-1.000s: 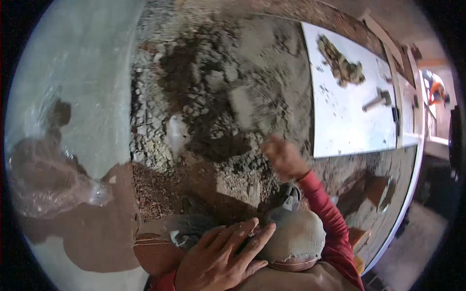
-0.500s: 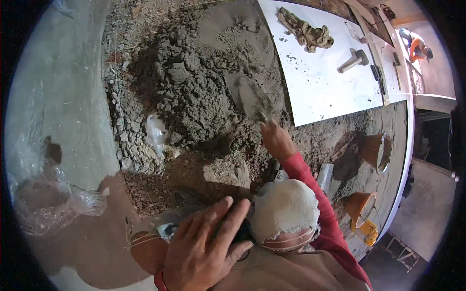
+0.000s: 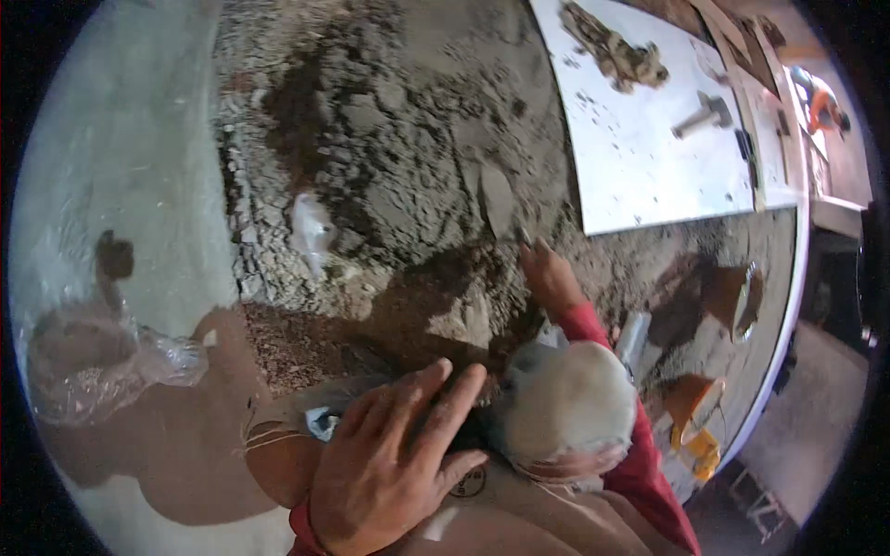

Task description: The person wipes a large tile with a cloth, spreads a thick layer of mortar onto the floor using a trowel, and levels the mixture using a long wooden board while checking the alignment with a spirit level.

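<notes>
My right hand [image 3: 553, 280], at the end of a red sleeve, is closed round a trowel. The grey trowel blade [image 3: 498, 199] points away from me and lies against a bed of wet grey mortar [image 3: 399, 185]; my fingers hide most of the handle. In the foreground my left hand [image 3: 394, 459] is open, its fingers stretched out, and it holds nothing. Between the two arms shows a rounded, worn, off-white covering [image 3: 570, 403], which looks like a knee. Below the mortar the ground is brown and rubbly.
A large white slab [image 3: 640, 157] carries a mallet [image 3: 702, 116], a crumpled dirty cloth [image 3: 616, 51] and a black tool [image 3: 746, 148]. Two orange buckets [image 3: 728, 298] [image 3: 686, 408] stand right, near a yellow glove [image 3: 705, 454]. Clear plastic [image 3: 116, 361] lies left. Another person [image 3: 820, 107] works at far right.
The whole view has shifted, so things sit further right in it. The trowel, smeared by motion before, is now clearer on the mortar. My left hand stays stretched out.
</notes>
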